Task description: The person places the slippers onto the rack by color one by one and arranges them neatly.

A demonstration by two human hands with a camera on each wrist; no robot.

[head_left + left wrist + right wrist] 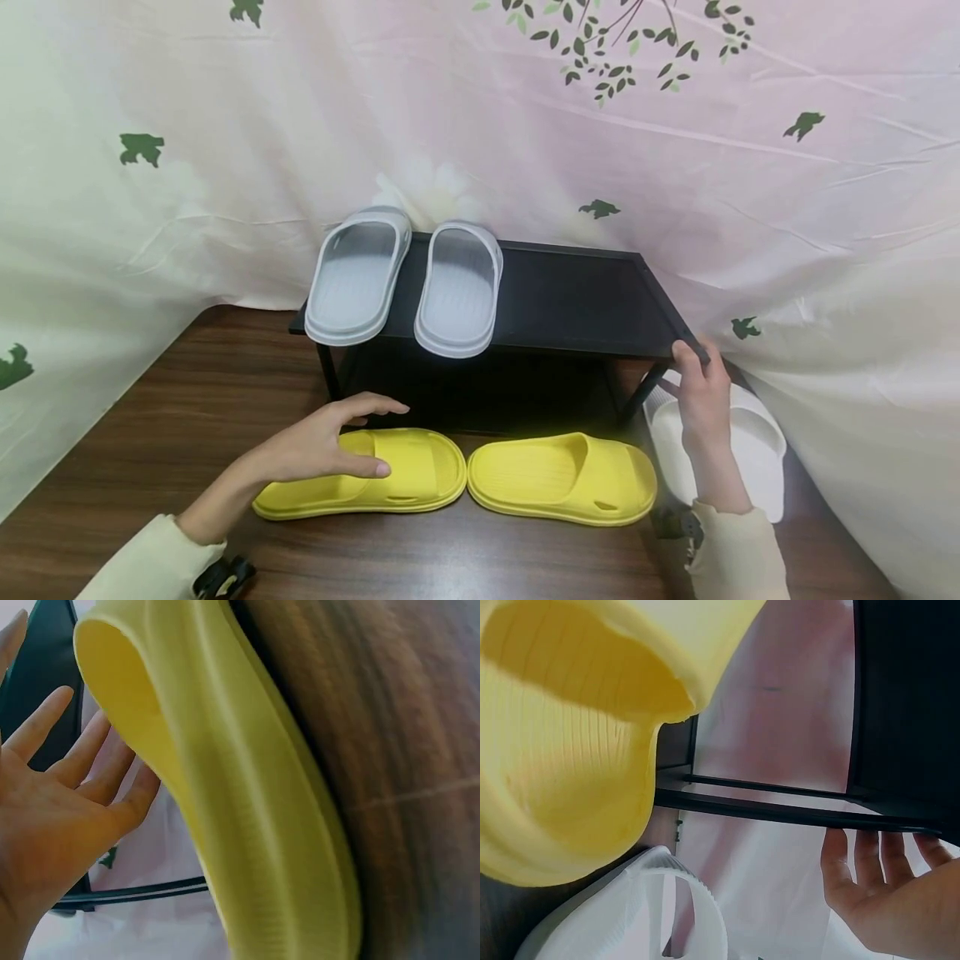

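Note:
My left hand (326,446) hovers over the left yellow slipper (420,467), fingers and thumb spread with nothing between them. A second yellow slipper (532,471) lies end to end with it in front of the black two-tier shoe rack (577,300). At the rack's front right corner, my right hand (705,392) grips the top shelf between thumb and fingers. The right wrist view shows those fingers (870,859) against the black frame. Two grey slippers (352,279) stand side by side on the top shelf's left part.
White slippers (757,450) lie on the wooden table (450,558) right of the rack, partly hidden by my right forearm. A pale curtain (525,125) with leaf prints hangs behind and on both sides. The rack's lower shelf (480,392) lies in shadow.

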